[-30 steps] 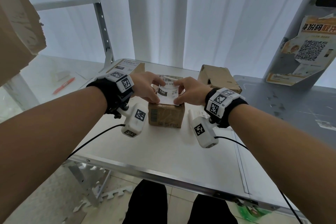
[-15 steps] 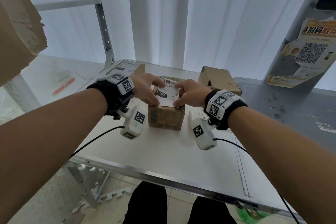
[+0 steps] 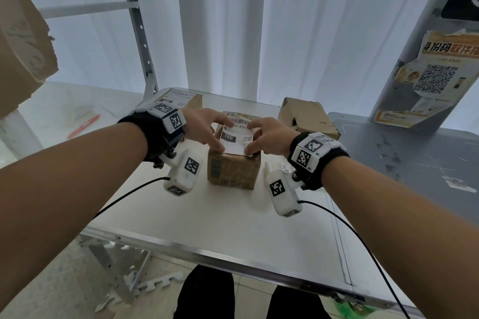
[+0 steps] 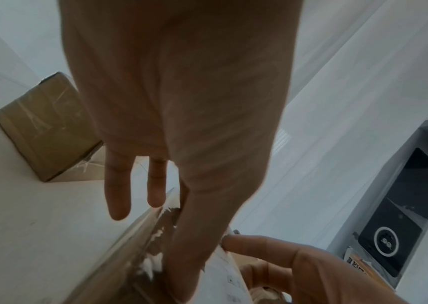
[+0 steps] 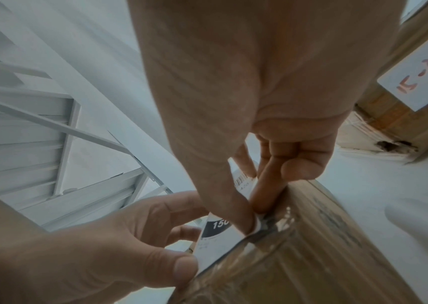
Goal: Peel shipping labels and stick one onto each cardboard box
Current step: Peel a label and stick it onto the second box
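White bench (image 3: 207, 215) in front of me, grey surface (image 3: 414, 163) butting it on the right, white curtains behind. Three cardboard boxes on the bench: middle box (image 3: 233, 171) dead centre, taped, barcode on its near face; labelled box (image 3: 181, 98) at approx 11 o'clock from it, w/ a white label already on top; bare box (image 3: 308, 118) at approx 1 o'clock, scuffed, top side plain brown. Shipping label (image 3: 234, 137) lies on top of the middle box, black "150" patch and barcode showing; its far end looks a bit lifted, can't tell for sure. My left hand (image 3: 204, 125) is on the label's left side, thumb at the near-left corner by the box edge, index fingertip up by the barcode; in the left wrist view two fingers (image 4: 117, 185) hang straight off the box's side, touching nothing. My right hand (image 3: 269, 137) is on the label's right side: thumb pressing the near-right corner, index on the far edge, other fingers curled under the palm per right wrist view. Red pen (image 3: 84, 125) lies on the low surface far left, approx 9 o'clock. QR poster (image 3: 430, 80) on the grey column at 2 o'clock.
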